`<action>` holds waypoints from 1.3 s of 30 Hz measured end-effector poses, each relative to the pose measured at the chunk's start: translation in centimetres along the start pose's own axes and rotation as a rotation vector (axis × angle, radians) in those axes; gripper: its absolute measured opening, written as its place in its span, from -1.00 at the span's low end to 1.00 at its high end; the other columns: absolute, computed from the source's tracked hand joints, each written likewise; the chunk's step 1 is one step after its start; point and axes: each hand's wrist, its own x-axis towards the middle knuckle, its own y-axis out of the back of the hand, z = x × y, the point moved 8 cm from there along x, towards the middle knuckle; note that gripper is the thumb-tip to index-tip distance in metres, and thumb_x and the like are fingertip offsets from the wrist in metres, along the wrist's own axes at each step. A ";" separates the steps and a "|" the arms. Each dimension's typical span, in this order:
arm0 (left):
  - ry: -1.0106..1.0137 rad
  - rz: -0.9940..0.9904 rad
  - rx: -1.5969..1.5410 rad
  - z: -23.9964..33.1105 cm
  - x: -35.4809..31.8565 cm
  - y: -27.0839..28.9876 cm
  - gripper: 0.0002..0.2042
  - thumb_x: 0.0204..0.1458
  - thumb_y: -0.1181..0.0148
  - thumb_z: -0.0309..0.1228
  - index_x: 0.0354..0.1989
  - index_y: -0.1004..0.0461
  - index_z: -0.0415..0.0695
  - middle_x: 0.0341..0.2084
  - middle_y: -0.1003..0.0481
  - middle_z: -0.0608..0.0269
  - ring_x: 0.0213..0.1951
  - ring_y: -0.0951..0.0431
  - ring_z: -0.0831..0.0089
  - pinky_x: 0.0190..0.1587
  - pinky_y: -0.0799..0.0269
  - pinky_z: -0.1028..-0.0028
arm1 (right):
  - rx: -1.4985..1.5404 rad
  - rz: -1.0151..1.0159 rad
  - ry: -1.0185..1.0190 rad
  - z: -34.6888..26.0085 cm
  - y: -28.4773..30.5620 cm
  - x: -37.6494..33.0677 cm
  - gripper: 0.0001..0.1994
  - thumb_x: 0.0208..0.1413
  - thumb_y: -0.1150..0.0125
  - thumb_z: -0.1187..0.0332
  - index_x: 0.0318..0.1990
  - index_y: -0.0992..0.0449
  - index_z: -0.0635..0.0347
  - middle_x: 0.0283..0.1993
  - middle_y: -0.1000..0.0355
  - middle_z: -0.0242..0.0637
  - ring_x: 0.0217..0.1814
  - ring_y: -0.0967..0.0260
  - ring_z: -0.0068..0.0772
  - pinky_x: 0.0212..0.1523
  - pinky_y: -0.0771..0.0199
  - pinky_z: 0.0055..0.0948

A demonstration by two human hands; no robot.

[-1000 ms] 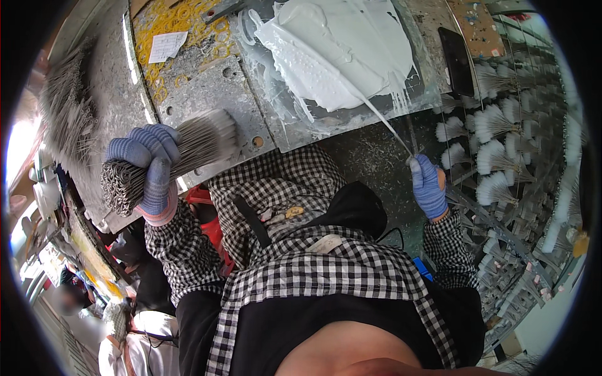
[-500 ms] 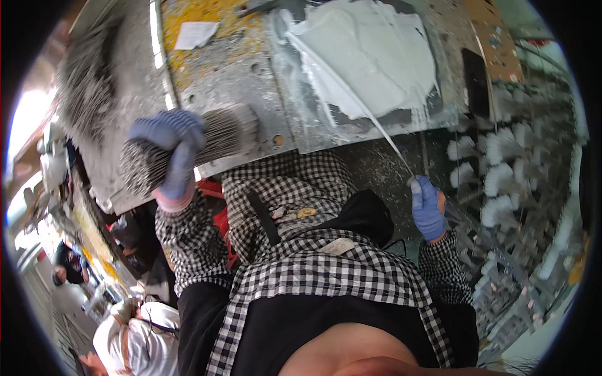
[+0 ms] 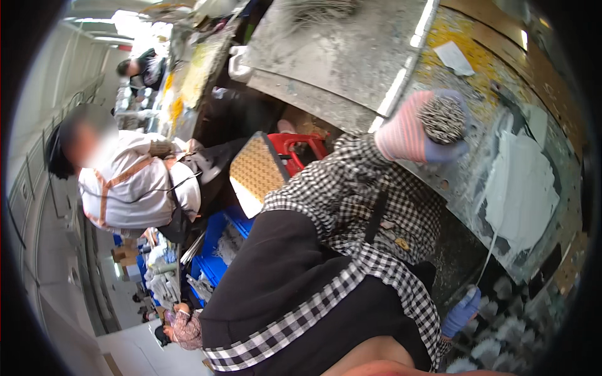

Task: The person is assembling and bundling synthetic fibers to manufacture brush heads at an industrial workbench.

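Observation:
My left hand [image 3: 417,128], in a striped blue and pink glove, is closed around a thick bundle of thin grey sticks [image 3: 442,118]. The bundle's packed end faces up toward me, over the near edge of the worktable [image 3: 483,182]. My right hand [image 3: 462,311], in a blue glove, is low at the right, below the table edge. Its fingers are closed on a long thin white rod [image 3: 490,254], which slants up to the white paste. That thick white paste [image 3: 523,188] is spread on a dark slab on the table.
More grey sticks [image 3: 320,7] lie on the grey board [image 3: 320,56] at upper left. White-tipped clusters [image 3: 505,332] stand at lower right. A red stool [image 3: 295,150], a woven-topped seat [image 3: 254,169] and blue crates [image 3: 216,250] are to my left, near a seated person in white [image 3: 135,182].
My view has swung left, so the table now appears farther right and more people show. The bundle in my left hand has turned from lying sideways to end-on. Both hands keep their holds.

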 end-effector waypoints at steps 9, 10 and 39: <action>-0.032 -0.029 -0.254 -1.8 -0.5 -1.5 -0.76 0.01 -0.20 -0.70 -0.24 -0.32 -0.13 -0.44 -0.47 0.21 -0.37 -0.50 0.33 -0.14 -0.49 0.31 | -0.152 0.086 -0.001 0.5 2.2 1.1 -0.78 0.36 -0.12 0.30 -0.06 -0.59 0.25 -0.36 -0.58 -0.10 -0.40 -0.52 -0.18 -0.31 -0.48 -0.30; -0.080 -0.003 -0.290 -1.4 -0.3 -1.5 -0.76 0.01 -0.19 -0.70 -0.27 -0.30 -0.11 -0.45 -0.46 0.20 -0.38 -0.50 0.31 -0.14 -0.49 0.26 | -0.190 0.075 -0.097 1.4 2.4 1.3 -0.78 0.36 -0.13 0.30 -0.08 -0.60 0.26 -0.40 -0.57 -0.09 -0.44 -0.51 -0.17 -0.34 -0.47 -0.32; -0.101 -0.058 -0.321 -0.5 0.8 -2.5 -0.76 0.04 -0.31 -0.52 -0.35 -0.29 -0.02 -0.56 -0.33 0.35 -0.47 -0.37 0.40 -0.16 -0.36 0.25 | 0.081 0.077 -0.059 0.4 3.5 2.4 -0.76 0.41 -0.10 0.32 -0.17 -0.61 0.33 -0.34 -0.59 -0.22 -0.34 -0.49 -0.46 -0.21 -0.50 -0.44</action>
